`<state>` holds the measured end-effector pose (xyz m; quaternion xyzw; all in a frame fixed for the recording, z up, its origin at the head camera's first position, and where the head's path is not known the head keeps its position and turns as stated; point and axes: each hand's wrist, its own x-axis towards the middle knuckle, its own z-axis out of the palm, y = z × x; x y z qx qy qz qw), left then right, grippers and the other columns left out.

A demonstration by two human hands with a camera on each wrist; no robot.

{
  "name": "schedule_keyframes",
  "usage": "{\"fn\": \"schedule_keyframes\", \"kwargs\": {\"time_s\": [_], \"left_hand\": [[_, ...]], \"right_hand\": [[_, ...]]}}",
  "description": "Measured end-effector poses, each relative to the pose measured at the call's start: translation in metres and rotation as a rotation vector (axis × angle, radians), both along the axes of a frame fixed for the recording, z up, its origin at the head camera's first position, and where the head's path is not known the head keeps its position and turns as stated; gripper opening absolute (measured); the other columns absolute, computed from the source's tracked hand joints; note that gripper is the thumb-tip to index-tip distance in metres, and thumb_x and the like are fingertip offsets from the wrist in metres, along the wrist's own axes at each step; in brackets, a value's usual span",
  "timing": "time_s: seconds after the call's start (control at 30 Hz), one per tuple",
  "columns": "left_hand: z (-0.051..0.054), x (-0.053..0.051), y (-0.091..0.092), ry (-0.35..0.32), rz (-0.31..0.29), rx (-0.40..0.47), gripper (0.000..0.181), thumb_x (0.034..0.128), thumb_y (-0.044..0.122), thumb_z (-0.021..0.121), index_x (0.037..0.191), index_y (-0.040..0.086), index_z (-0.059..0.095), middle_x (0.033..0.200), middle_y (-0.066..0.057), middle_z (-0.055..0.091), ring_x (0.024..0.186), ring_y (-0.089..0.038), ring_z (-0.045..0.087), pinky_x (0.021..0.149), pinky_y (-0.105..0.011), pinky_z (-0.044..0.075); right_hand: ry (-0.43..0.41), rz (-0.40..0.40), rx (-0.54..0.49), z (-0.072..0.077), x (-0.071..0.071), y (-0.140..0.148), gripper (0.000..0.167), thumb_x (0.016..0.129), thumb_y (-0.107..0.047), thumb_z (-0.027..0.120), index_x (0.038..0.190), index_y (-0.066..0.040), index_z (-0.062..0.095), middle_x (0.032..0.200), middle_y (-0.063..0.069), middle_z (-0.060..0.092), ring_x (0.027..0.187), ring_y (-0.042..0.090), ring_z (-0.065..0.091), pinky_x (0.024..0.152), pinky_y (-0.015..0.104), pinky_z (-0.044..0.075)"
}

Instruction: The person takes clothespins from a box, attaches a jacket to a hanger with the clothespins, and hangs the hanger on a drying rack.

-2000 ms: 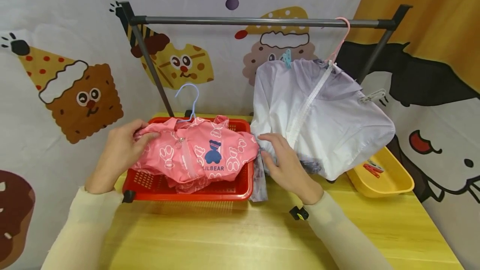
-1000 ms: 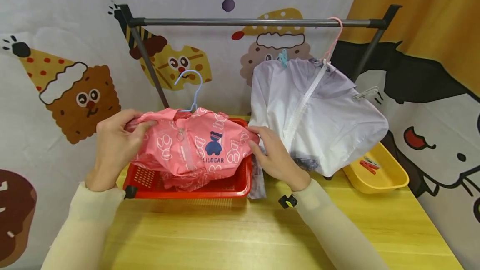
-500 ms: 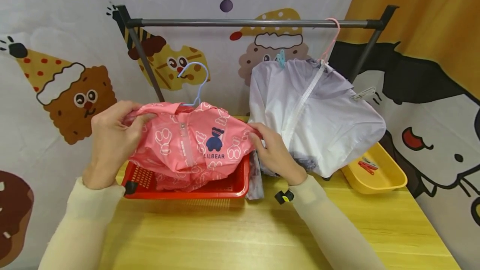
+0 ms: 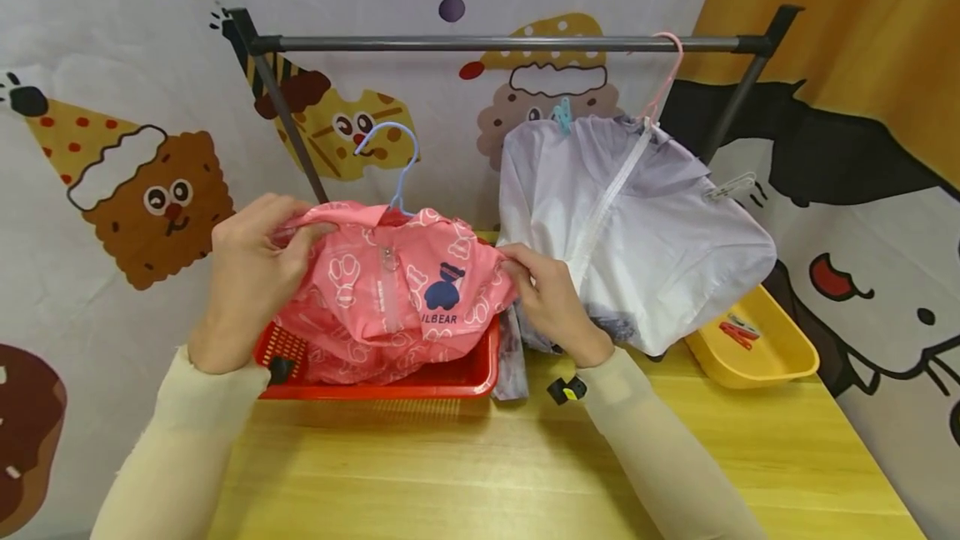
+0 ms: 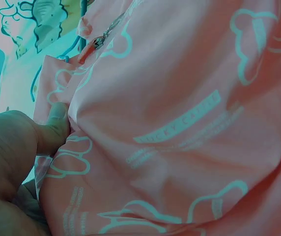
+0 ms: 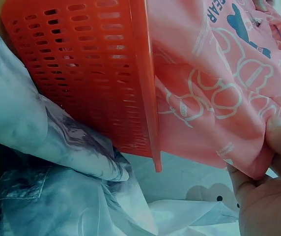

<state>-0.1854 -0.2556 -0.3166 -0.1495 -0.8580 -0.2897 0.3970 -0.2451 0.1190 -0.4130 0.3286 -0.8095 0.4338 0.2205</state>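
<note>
A pink zip jacket (image 4: 397, 290) with white bear outlines and a navy bear print is held up over the red basket (image 4: 457, 388), its lower part still inside. My left hand (image 4: 258, 277) pinches its left shoulder between thumb and fingers; the left wrist view shows the thumb (image 5: 57, 123) pressing the cloth. At the other shoulder my right hand (image 4: 551, 302) pinches the fabric, as the right wrist view also shows with the hand (image 6: 273, 191) at its edge. From the jacket's collar rises the hook of a blue hanger (image 4: 405, 165); the rest of the hanger is hidden in the jacket.
A dark metal rack bar (image 4: 450, 44) spans the back. On it, a pink hanger (image 4: 667, 77) carries a pale lilac-white jacket (image 4: 637, 240) with a blue clothespin (image 4: 562, 115) and a white clothespin (image 4: 731, 186). A yellow tray (image 4: 772, 365) holding clothespins stands at the right.
My right hand moved left from beside the pale jacket and took hold of the pink jacket's shoulder. Both hands lifted the jacket slightly; the blue hook rose and tilted.
</note>
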Motion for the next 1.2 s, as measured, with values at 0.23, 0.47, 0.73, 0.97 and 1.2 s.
{"fn": "schedule_keyframes", "kwargs": {"time_s": [0.23,0.47,0.73,0.97,1.2], "left_hand": [[-0.002,-0.003,0.002,0.036,0.023,0.024,0.007,0.1046,0.010,0.088,0.109,0.005,0.088,0.095,-0.015,0.081,0.082,-0.017,0.062,0.085,0.001,0.041],[-0.003,-0.003,0.000,0.038,0.039,0.044,0.010,0.1056,0.010,0.086,0.111,0.001,0.087,0.099,-0.017,0.083,0.083,-0.019,0.065,0.088,0.004,0.042],[-0.002,-0.005,-0.001,0.035,0.040,0.057,0.011,0.1061,0.011,0.086,0.111,0.001,0.087,0.100,-0.017,0.082,0.083,-0.013,0.061,0.087,0.002,0.043],[0.003,-0.004,0.001,0.057,0.013,0.055,0.010,0.1052,0.013,0.088,0.111,0.004,0.089,0.098,-0.015,0.083,0.084,-0.013,0.062,0.089,0.002,0.044],[0.003,-0.005,0.001,0.041,-0.008,0.059,0.011,0.1043,0.012,0.089,0.111,0.004,0.088,0.098,-0.014,0.081,0.084,-0.011,0.059,0.086,0.001,0.045]], "right_hand": [[-0.013,-0.058,-0.033,-0.006,0.003,0.004,0.021,0.111,-0.009,0.078,0.129,-0.009,0.088,0.124,0.008,0.090,0.101,0.020,0.082,0.096,0.035,0.064],[-0.015,-0.093,-0.024,-0.012,0.003,0.010,0.020,0.110,-0.012,0.080,0.129,-0.009,0.088,0.122,0.009,0.090,0.097,0.020,0.082,0.088,0.028,0.061],[0.009,-0.031,0.016,-0.006,-0.003,0.010,0.023,0.112,-0.010,0.077,0.133,-0.011,0.085,0.125,0.007,0.090,0.109,0.025,0.086,0.097,0.044,0.069],[-0.030,0.044,0.073,0.000,-0.005,0.009,0.029,0.115,-0.011,0.073,0.142,-0.008,0.080,0.117,0.010,0.088,0.087,0.020,0.075,0.090,0.042,0.066],[-0.021,0.050,0.035,0.002,-0.007,0.006,0.018,0.115,-0.006,0.070,0.128,-0.006,0.082,0.097,0.010,0.081,0.075,0.017,0.063,0.081,0.035,0.058]]}}
